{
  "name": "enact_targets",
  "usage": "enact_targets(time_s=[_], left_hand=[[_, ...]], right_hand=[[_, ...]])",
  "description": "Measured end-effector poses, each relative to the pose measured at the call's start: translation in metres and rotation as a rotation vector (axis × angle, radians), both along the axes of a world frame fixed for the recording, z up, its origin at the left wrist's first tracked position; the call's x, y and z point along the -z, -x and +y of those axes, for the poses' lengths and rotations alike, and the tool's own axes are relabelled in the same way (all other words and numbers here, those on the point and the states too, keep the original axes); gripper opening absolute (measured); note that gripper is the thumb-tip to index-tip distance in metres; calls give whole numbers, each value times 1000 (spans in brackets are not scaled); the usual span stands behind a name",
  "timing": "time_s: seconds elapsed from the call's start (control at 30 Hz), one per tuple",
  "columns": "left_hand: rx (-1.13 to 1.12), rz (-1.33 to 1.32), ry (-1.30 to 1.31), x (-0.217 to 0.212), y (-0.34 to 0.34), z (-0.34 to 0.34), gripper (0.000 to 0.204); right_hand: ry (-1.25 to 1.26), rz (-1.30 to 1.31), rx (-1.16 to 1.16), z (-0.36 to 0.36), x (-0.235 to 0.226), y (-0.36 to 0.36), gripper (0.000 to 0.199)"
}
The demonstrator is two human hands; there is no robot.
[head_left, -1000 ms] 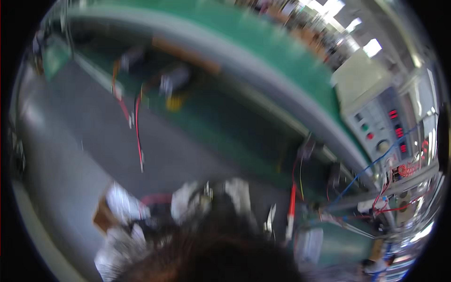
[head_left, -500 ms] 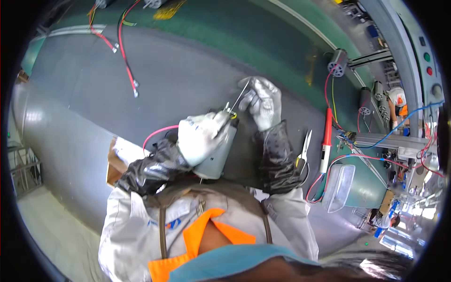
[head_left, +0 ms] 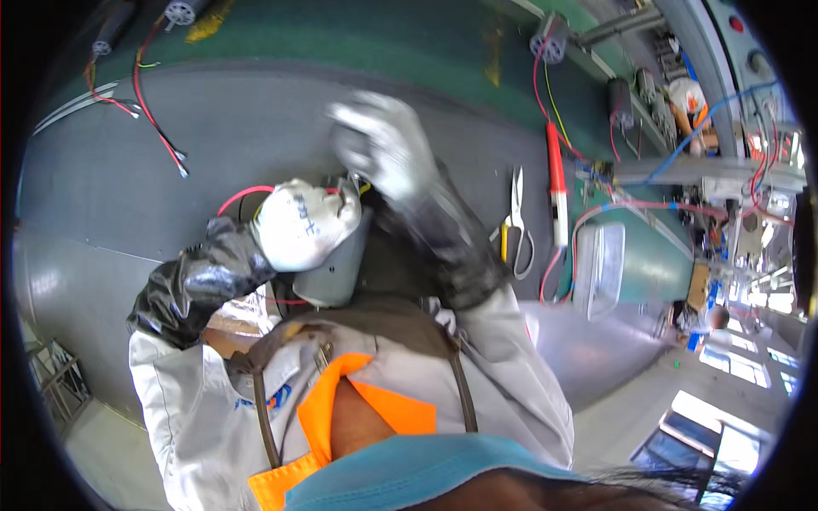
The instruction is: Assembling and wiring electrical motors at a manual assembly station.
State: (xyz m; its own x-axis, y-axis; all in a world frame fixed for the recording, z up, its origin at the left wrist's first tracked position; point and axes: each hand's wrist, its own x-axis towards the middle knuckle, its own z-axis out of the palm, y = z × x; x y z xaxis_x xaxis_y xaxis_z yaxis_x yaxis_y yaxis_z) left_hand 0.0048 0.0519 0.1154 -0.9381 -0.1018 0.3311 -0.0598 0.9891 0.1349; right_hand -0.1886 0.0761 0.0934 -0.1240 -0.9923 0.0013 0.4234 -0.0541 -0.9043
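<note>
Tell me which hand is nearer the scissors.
Right. The right hand is to the left of the scissors and a bit farther forward, not touching them. The left hand is farther left, at the grey cylinder.

a head-worn fisheye camera looks down from close above the grey bench [head_left: 247, 119].

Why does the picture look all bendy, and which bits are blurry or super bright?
Head view: the wide fisheye lens makes straight things bend, so the grey metal post curves near the dark rim; head view: the right grip is smeared, while the scissors look much sharper; head view, lower right: the window panes glare almost white.
</note>
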Motion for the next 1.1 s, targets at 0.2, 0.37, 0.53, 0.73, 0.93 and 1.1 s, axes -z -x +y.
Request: enact_targets(time_s=[0.2,0.37,0.53,0.73,0.93,1.1], left_hand=[[-114,-222,147,-10,-5,12,42],[-339,-85,-112,-25,-8,10,37],[-41,95,-335,-1,17,-21,22],[-138,-62,-1540,21,38,-52,34],[-71,17,-1555,6,17,-59,57],[-107,120,-1785,17,11,-60,45]], right_hand=[[-210,227,6,12,-47,9,22],[-216,1746,480,116,-26,85,40],[-532,1856,507,233,22,97,57],[-508,1409,408,303,13,62,64],[-633,1676,252,302,9,65,73],[-540,1491,409,326,23,103,68]])
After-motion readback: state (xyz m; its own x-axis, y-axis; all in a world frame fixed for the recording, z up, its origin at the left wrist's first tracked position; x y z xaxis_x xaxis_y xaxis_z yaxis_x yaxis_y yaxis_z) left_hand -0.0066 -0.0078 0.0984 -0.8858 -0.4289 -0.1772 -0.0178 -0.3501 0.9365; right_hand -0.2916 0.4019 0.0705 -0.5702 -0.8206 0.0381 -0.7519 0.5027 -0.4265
